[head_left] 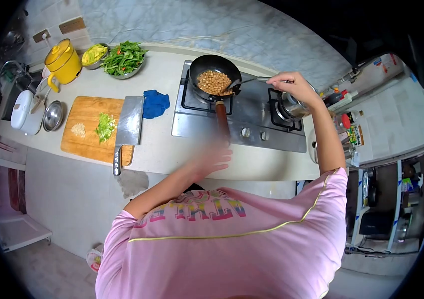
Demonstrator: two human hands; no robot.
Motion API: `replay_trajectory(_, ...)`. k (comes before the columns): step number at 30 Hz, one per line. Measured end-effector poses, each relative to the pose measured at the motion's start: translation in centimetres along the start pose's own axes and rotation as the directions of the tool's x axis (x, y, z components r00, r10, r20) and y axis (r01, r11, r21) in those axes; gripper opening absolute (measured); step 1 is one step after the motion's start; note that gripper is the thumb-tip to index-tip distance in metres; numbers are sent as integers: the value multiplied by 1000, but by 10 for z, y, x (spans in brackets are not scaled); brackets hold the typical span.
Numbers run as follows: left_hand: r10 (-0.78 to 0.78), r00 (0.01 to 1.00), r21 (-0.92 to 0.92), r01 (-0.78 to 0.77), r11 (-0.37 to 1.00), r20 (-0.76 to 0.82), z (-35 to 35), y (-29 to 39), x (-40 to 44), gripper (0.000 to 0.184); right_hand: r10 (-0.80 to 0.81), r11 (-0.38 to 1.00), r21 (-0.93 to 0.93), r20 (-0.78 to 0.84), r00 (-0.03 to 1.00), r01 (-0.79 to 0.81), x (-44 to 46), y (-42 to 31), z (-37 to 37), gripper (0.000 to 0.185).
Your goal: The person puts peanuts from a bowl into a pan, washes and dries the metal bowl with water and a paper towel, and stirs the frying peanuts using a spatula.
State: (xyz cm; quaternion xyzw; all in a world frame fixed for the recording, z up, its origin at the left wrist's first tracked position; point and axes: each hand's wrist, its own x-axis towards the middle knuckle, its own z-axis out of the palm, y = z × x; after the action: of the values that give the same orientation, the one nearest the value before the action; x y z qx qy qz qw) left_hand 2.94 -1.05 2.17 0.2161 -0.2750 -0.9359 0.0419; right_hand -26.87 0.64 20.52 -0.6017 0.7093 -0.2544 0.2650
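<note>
My right hand is closed around the handle end of a spatula, whose blade dips into the small black wok. Light-brown peanuts or beans lie across the wok's bottom. The wok sits on the left burner, and its wooden handle points towards me. Just below that handle's end is my left hand, its fingers stretched out and apart, holding nothing that I can see. Part of this hand is blurred.
The steel gas stove has a metal pot on its right burner. Leftward are a blue cloth, a cleaver on a cutting board with chopped greens, a steel bowl, leafy greens and a yellow cooker.
</note>
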Motion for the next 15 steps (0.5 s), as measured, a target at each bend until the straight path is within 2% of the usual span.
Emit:
replay_trajectory(4,-9,998,8,10,1000,-54,-2,-2,-8,34,76,997,-20,54,996,-76,12,-9,8,16)
replay_trajectory(8,57,997,-1,-57,998,-50,-18,-3,-18,35,-32,999,27,-28,999,33,38,27,51,19)
replay_trajectory(11,83,993,-38,-86,996,-89,-37,-6,-21,36,-108,993,-76,-311,944,89,41,38,75,18)
replay_trajectory(14,108,988,-96,-118,988,-109,-48,-1,-31,36,47,990,139,-488,871,25,38,33,70,18)
replay_trajectory(15,115,986,-99,-128,987,-122,-48,2,-35,37,73,990,144,-545,835,7,39,31,63,20)
